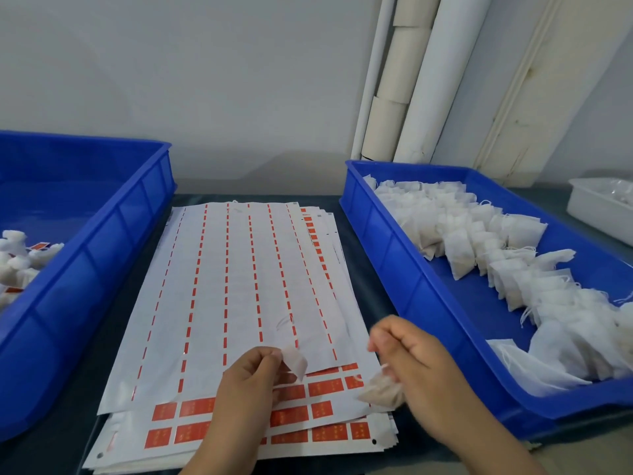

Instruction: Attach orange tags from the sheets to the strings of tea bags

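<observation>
Left hand (239,382) pinches a small pale peeled tag (295,363) (printed face turned away) over the stacked white sheets of orange tags (236,286); right hand (411,358) pinches a white mesh tea bag (380,392); advisable: draw string taut, fold tag squarely around it.

The single head-worn view looks forward and down from close above the table edge, taking in the stack of tag sheets (239,286) at centre, a blue tray (85,241) on each side, and the wall (205,63) straight ahead.
</observation>
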Demonstrator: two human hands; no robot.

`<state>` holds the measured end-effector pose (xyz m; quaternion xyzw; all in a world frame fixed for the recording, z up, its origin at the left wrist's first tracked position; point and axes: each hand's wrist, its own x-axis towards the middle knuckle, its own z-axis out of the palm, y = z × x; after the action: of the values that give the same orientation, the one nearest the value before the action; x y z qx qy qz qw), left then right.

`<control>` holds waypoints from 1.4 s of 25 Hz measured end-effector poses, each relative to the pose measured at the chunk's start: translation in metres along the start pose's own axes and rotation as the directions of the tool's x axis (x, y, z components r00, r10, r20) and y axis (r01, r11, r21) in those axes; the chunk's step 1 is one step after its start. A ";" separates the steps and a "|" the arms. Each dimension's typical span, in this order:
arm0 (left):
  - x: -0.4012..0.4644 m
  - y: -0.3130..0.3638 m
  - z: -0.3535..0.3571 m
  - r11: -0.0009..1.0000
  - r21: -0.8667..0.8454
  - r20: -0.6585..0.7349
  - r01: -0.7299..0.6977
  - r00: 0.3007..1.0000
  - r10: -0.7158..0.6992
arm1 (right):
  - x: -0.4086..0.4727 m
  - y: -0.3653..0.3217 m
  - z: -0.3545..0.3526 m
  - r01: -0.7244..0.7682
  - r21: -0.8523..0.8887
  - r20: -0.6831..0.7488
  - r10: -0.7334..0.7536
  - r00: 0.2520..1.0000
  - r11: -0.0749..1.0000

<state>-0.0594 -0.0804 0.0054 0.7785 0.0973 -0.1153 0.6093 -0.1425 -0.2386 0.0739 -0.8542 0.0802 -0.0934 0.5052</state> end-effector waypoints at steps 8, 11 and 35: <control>0.015 0.006 -0.025 0.948 -0.317 0.062 -0.003 0.998 0.024 | 0.051 -0.022 0.057 0.019 0.068 0.286 -0.038 0.957 0.997; 0.023 0.007 -0.039 0.880 -0.475 0.088 0.017 0.996 0.028 | 0.064 -0.023 0.074 0.062 -0.005 0.285 -0.058 0.957 0.998; 0.036 0.034 -0.029 0.930 -0.311 -0.077 -0.198 0.980 0.183 | 0.114 -0.040 0.066 0.132 0.159 0.321 -0.178 0.930 0.978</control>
<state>-0.0136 -0.0601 0.0326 0.6788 0.0528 -0.0200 0.7321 -0.0148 -0.1900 0.0870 -0.8251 -0.0808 0.0074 0.5592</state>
